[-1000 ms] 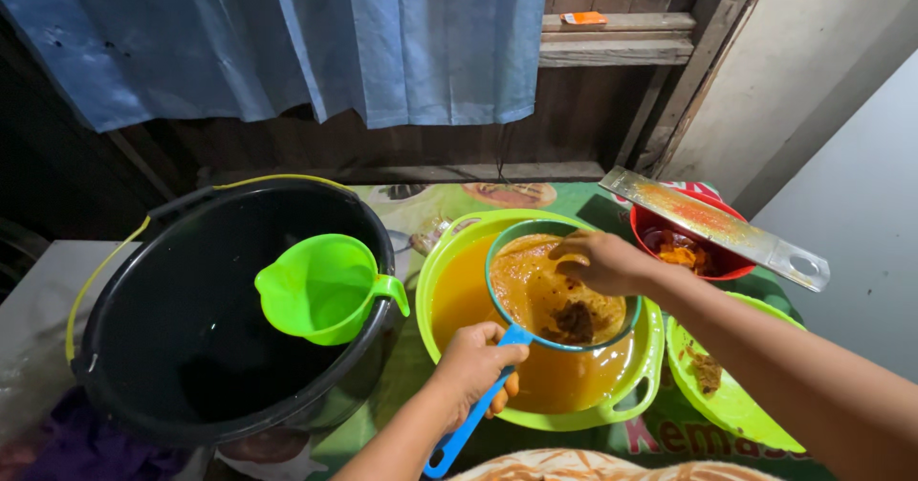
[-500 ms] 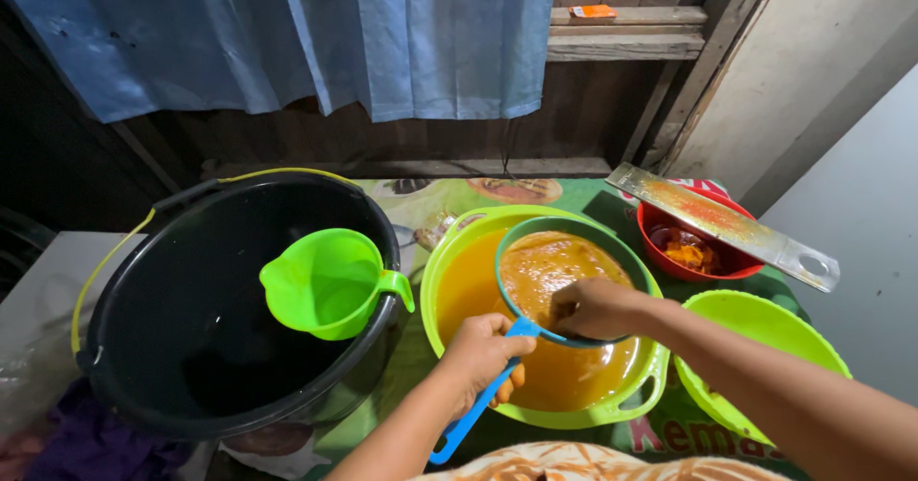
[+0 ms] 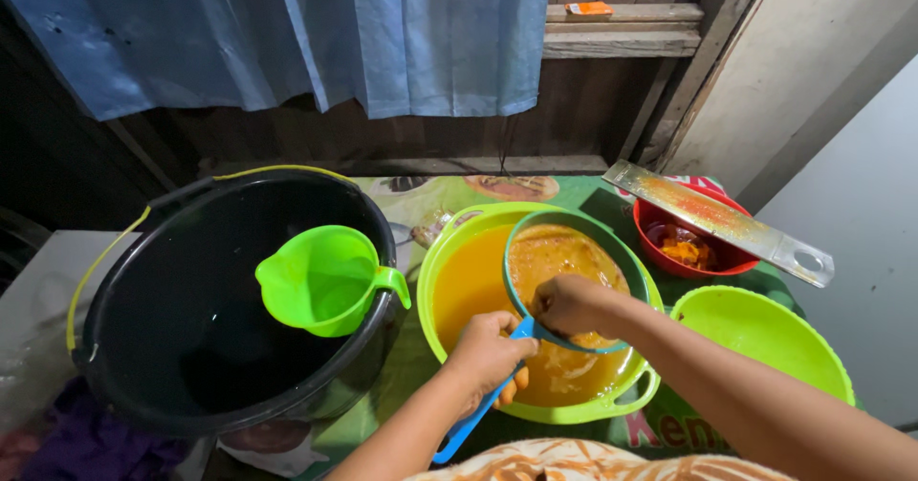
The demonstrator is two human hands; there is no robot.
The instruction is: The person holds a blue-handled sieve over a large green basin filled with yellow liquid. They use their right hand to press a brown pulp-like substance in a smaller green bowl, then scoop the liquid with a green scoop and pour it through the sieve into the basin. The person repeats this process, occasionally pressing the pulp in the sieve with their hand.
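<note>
Nearest the camera, the left hand (image 3: 490, 352) is clenched around the blue handle (image 3: 475, 414) of a teal strainer (image 3: 572, 280), holding it over the lime basin (image 3: 449, 251) of orange liquid (image 3: 470, 285). Just beyond, the right hand (image 3: 571, 304) sits inside the strainer with its fingers (image 3: 547, 301) curled down onto the orange pulp (image 3: 559, 256); whether they grip a lump or only press on it I cannot tell. By my reading, the step in hand is squeezing pulp through the mesh so the juice drains into the basin below. A next move would call for keeping the strainer level and inside the basin's rim, since the handle juts past the near edge.

Room is tight: the black tub (image 3: 143, 347), with a green jug (image 3: 320, 280) hooked on its rim, stands touching or nearly touching the basin on the left, and an empty green bowl (image 3: 765, 338) sits close on the right. Farther back, a metal grater (image 3: 727, 221) lies across a red bowl (image 3: 660, 251) at the patterned tabletop (image 3: 421, 194)'s far side, under a blue curtain (image 3: 316, 32). Free space lies mainly upward.
</note>
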